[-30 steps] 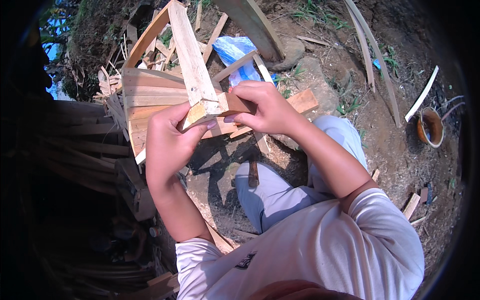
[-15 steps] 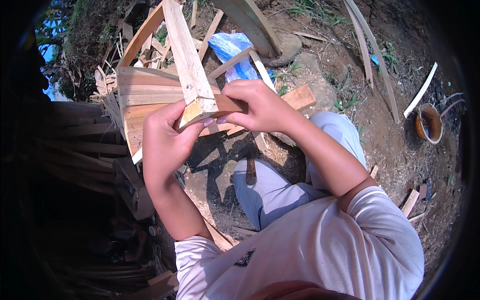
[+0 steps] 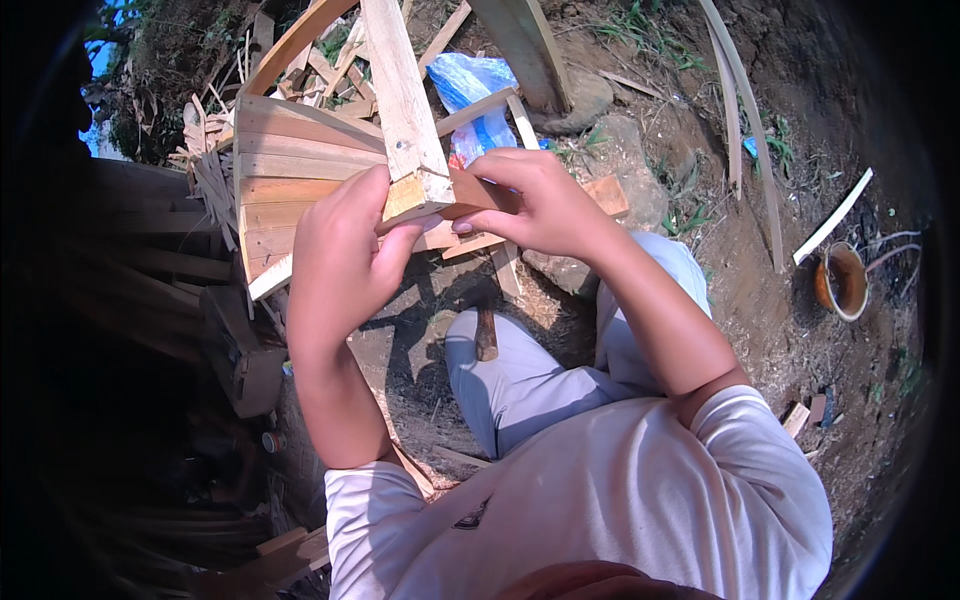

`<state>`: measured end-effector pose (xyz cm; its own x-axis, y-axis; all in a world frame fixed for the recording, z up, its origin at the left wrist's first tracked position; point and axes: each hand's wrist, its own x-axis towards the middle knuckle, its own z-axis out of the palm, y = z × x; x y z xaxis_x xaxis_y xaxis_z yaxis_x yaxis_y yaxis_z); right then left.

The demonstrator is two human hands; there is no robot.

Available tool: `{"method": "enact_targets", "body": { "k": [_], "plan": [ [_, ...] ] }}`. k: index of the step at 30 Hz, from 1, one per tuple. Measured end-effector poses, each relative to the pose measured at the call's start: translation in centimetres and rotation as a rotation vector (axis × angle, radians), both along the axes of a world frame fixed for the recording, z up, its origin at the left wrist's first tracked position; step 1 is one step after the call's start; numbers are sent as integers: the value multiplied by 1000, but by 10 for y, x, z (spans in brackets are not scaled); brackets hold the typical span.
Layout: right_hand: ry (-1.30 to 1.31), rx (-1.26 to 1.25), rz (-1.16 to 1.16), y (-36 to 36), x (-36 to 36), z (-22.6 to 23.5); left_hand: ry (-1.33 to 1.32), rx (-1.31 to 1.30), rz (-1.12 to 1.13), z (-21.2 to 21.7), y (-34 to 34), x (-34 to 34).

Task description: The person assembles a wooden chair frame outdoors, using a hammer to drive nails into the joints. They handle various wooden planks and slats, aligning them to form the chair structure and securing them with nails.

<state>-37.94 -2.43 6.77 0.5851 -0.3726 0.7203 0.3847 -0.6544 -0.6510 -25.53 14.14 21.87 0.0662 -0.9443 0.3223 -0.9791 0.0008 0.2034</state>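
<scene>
My left hand (image 3: 340,255) and my right hand (image 3: 535,200) both grip the near end of a long pale wooden batten (image 3: 402,95) that runs up and away from me. A shorter brown wooden piece (image 3: 480,192) lies across that end, under the fingers of my right hand. My left thumb presses on the batten's end face. Behind the hands lies a panel of nailed wooden slats (image 3: 290,185).
A hammer (image 3: 486,335) lies on the dirt between my knees. A blue plastic bag (image 3: 475,85), a thick post (image 3: 525,45), stones and scrap strips lie ahead. A round rusty tin (image 3: 842,280) sits at the right. Dark stacked planks (image 3: 150,270) fill the left.
The batten and both hands have shifted slightly left and closer to me; the grip is unchanged.
</scene>
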Motion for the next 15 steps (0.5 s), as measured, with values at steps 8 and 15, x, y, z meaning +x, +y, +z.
{"method": "enact_targets", "body": {
  "k": [8,15],
  "plan": [
    [-11,-49,-51,4,2,-1,-25,-12,-8,-1,2,2],
    [18,-9,-107,10,-1,-1,-39,-25,-19,-3,3,4]
  ]
}}
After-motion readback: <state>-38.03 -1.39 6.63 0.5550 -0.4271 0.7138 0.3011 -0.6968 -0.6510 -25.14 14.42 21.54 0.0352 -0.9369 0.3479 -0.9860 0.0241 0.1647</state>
